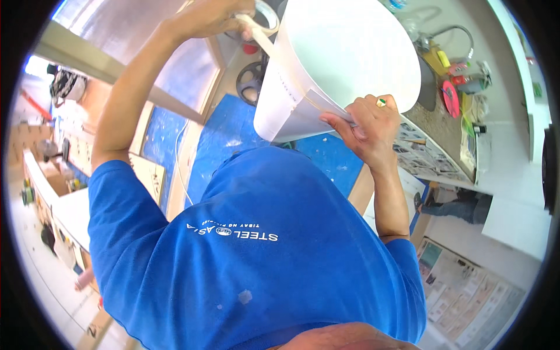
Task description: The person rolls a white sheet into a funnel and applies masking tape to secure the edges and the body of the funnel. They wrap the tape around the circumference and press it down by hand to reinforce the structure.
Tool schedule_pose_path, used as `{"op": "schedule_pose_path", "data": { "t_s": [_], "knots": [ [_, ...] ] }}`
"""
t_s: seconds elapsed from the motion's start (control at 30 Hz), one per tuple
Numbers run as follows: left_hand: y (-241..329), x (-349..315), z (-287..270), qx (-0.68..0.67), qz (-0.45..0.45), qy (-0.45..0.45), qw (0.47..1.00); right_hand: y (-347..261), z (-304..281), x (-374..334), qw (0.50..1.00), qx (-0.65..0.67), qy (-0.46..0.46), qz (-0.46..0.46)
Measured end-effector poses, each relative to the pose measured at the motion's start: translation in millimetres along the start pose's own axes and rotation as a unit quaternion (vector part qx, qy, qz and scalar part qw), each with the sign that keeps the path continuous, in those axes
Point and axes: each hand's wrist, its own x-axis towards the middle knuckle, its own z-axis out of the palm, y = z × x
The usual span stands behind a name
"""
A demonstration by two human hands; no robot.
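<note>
A large white sheet [274,111] is curled into a wide open tube in front of me. My left hand [219,17], at the upper left, is closed on a roll of tape [269,16]. From the roll a pale strip of tape [262,41] runs to the sheet's near edge. On the right, my right hand [372,125] pinches the sheet's rim, thumb outside and fingers over the top edge; a ring with a green stone is on one finger. The far side of the tube is out of frame.
Blue sheeting [227,131] covers the floor below. At right is a counter [434,125] with a tap [464,30], a pink disc [450,99] and several bottles. Another person's leg [455,211] shows beyond it. A wooden frame [111,67] stands at left.
</note>
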Motion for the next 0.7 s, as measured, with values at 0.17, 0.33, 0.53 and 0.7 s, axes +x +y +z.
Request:
{"op": "schedule_pose_path", "data": {
  "t_s": [0.17, 0.33, 0.53, 0.7],
  "knots": [
    [-5, -13, 1, -0.042, -0.075, -0.1, 0.991, -6, -14, -16, 0.999, -0.016, -0.025, 0.046],
    [-15, -5, 17, -0.044, -0.103, -0.072, 0.991, -12, -3, -9, 0.999, -0.012, 0.0, 0.038],
    [-16, -19, 12, 0.053, -0.058, -0.045, 0.996, -14, -5, -5, 0.999, -0.021, -0.021, 0.04],
    [-72, -49, -8, 0.057, -0.163, -0.096, 0.98, -31, -23, -24, 0.999, 0.024, -0.031, 0.036]
  ]
}}
